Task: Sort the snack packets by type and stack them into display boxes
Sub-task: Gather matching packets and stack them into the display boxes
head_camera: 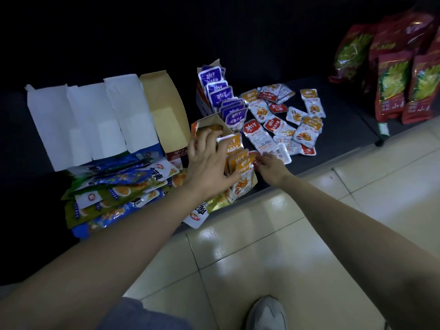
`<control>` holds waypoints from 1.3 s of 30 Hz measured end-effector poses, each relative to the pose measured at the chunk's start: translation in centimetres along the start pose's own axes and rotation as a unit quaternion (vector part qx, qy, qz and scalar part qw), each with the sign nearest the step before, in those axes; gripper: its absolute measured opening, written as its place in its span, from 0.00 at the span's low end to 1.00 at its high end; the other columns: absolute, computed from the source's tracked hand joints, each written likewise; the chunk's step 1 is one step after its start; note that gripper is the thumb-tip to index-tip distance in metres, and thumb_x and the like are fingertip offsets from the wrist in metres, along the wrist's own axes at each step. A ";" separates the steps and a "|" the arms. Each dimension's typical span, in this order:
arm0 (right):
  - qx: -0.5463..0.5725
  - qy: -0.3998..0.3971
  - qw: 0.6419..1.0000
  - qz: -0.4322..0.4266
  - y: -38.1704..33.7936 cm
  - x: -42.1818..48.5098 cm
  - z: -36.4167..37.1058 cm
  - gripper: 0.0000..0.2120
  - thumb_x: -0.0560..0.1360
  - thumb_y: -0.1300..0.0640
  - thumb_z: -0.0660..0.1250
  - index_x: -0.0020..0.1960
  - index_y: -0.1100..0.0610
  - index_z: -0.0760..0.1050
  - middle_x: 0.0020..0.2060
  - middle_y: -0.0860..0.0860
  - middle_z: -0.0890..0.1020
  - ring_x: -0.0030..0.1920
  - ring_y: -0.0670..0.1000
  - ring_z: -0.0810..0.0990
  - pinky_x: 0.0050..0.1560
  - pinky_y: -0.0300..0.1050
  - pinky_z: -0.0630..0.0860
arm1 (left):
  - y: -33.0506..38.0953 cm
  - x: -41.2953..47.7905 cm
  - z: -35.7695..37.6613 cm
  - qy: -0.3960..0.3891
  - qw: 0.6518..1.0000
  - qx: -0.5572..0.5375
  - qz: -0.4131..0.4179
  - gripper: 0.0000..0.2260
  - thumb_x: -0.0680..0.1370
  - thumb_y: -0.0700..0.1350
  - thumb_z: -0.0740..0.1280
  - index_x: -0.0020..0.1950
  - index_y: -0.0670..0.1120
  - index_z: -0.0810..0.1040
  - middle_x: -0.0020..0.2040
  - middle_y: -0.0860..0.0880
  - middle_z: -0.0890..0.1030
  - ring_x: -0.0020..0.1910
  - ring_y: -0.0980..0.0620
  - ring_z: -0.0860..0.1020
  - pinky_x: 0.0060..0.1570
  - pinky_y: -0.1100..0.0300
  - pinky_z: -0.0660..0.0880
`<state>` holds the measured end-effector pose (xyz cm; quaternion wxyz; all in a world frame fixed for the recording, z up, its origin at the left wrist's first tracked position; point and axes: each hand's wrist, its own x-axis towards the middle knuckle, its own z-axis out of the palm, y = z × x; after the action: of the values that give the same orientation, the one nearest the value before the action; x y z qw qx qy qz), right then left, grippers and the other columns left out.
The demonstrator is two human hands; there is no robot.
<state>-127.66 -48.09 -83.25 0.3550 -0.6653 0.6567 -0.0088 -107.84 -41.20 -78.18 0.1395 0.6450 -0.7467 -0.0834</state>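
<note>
An orange display box (215,123) stands on the dark shelf with a row of orange snack packets (242,171) upright in it. My left hand (208,160) lies over the box, fingers spread across the packets, thumb against the front ones. My right hand (270,164) reaches just right of the box and pinches a red packet (254,156) at its edge. Behind stands a white display box (202,101) filled with purple packets (222,95). Loose red and orange packets (285,125) lie scattered to the right.
Empty white and tan boxes (95,120) stand at the left, with a heap of blue and green snack bags (119,189) in front. Large red bags (395,75) stand at the far right. The shelf edge (321,164) meets a tiled floor; a shoe (266,313) shows below.
</note>
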 end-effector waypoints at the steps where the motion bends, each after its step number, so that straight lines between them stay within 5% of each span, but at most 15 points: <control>1: -0.028 0.007 1.000 -0.010 0.4 0.4 0.1 0.19 0.82 0.55 0.57 0.70 0.57 0.71 0.69 0.57 0.71 0.69 0.61 0.69 0.69 0.52 0.66 | 0.0 0.0 0.1 0.000 1.000 -0.002 0.002 0.35 0.69 0.65 0.52 0.70 0.47 0.68 0.71 0.44 0.67 0.73 0.43 0.59 0.69 0.40 0.57; 6: -0.005 0.044 0.998 -0.034 0.7 1.4 -1.1 0.14 0.80 0.56 0.61 0.63 0.56 0.77 0.60 0.56 0.79 0.58 0.57 0.78 0.60 0.55 0.76 | -0.1 0.2 0.6 0.001 1.000 -0.008 -0.003 0.33 0.70 0.64 0.53 0.69 0.47 0.69 0.68 0.44 0.69 0.72 0.43 0.62 0.68 0.39 0.58; 11: 0.067 0.027 0.996 -0.051 0.1 1.4 -1.3 0.13 0.81 0.57 0.60 0.63 0.58 0.76 0.62 0.56 0.75 0.59 0.54 0.76 0.54 0.43 0.71 | -0.2 0.0 0.8 0.007 1.000 -0.003 -0.020 0.31 0.71 0.62 0.55 0.68 0.46 0.70 0.67 0.44 0.71 0.70 0.44 0.64 0.68 0.43 0.59; 15: 0.082 0.044 0.992 -0.081 0.7 1.5 -2.2 0.12 0.81 0.61 0.61 0.62 0.59 0.77 0.60 0.56 0.77 0.55 0.52 0.77 0.52 0.41 0.72 | 1.1 1.0 -0.1 0.004 1.000 -0.016 -0.004 0.34 0.69 0.63 0.56 0.70 0.47 0.68 0.73 0.44 0.64 0.74 0.44 0.58 0.70 0.43 0.56; 20: 0.066 0.098 0.991 -0.069 2.9 3.0 -5.0 0.14 0.79 0.63 0.63 0.63 0.58 0.76 0.62 0.58 0.74 0.60 0.56 0.75 0.56 0.44 0.71 | 4.8 5.1 -0.9 0.036 0.995 -0.047 0.075 0.22 0.73 0.57 0.59 0.61 0.46 0.76 0.64 0.45 0.73 0.67 0.45 0.65 0.64 0.51 0.59; 23: -0.013 0.101 0.994 -0.041 4.6 4.2 -6.6 0.19 0.78 0.61 0.63 0.69 0.59 0.71 0.71 0.60 0.67 0.70 0.60 0.67 0.67 0.51 0.66 | 6.7 8.8 -0.3 -0.066 0.990 -0.092 0.089 0.15 0.78 0.50 0.62 0.61 0.46 0.76 0.59 0.46 0.76 0.62 0.46 0.69 0.60 0.52 0.66; 27: -0.096 0.063 0.992 0.046 6.6 4.7 -7.7 0.25 0.80 0.51 0.62 0.75 0.52 0.62 0.76 0.54 0.61 0.74 0.58 0.62 0.69 0.57 0.62 | 8.6 13.1 2.7 -0.263 0.961 -0.037 0.072 0.19 0.80 0.50 0.62 0.70 0.47 0.69 0.68 0.44 0.71 0.67 0.44 0.67 0.62 0.51 0.68; 32: -0.126 0.094 0.988 -0.010 8.3 3.8 -7.4 0.20 0.78 0.52 0.64 0.69 0.51 0.70 0.67 0.54 0.71 0.68 0.58 0.68 0.65 0.53 0.61 | 9.3 15.0 6.3 -0.361 0.932 0.025 0.033 0.26 0.81 0.51 0.60 0.78 0.48 0.58 0.79 0.45 0.54 0.75 0.43 0.59 0.70 0.49 0.64; 34: -0.108 0.116 0.987 -0.011 9.0 4.1 -7.8 0.15 0.78 0.52 0.64 0.64 0.54 0.76 0.63 0.55 0.74 0.65 0.58 0.69 0.62 0.51 0.61 | 9.3 15.1 7.2 -0.410 0.910 0.059 0.021 0.25 0.81 0.51 0.59 0.78 0.46 0.59 0.78 0.44 0.57 0.74 0.42 0.62 0.69 0.48 0.66; 39: -0.017 0.182 0.979 0.085 9.7 4.9 -7.3 0.13 0.76 0.49 0.69 0.55 0.57 0.80 0.68 0.57 0.66 0.67 0.61 0.64 0.65 0.53 0.65 | 9.5 15.3 7.5 -0.448 0.888 0.103 0.017 0.27 0.81 0.53 0.59 0.78 0.46 0.58 0.79 0.45 0.54 0.75 0.42 0.59 0.70 0.46 0.64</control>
<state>-138.92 -54.67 -84.73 0.2177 -0.6001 0.7647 -0.0880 -121.14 -55.19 -80.81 -0.2753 0.5372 -0.7450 -0.2838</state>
